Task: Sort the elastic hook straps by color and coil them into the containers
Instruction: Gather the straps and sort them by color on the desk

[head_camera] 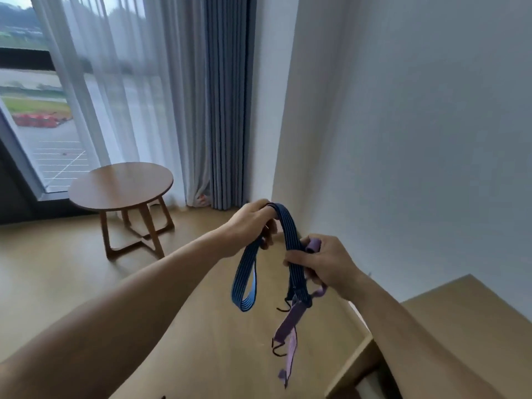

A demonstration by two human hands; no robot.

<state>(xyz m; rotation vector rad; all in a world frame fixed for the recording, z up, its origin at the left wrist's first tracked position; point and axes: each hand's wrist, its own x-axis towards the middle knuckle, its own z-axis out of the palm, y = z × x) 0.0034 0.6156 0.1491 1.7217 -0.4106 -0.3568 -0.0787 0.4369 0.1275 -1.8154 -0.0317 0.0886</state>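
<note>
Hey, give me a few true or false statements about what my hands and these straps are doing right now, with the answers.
1. Both the left hand and the right hand hold the blue strap. True.
2. The purple strap is held in the left hand. False: the right hand grips it, and its ends hang below that hand.
3. The blue strap lies coiled on the floor. False: it is held up in the air, with a loop hanging under the left hand.
4. A round wooden table stands near the window. True.
5. A dark hook shows on the purple strap. True.
</note>
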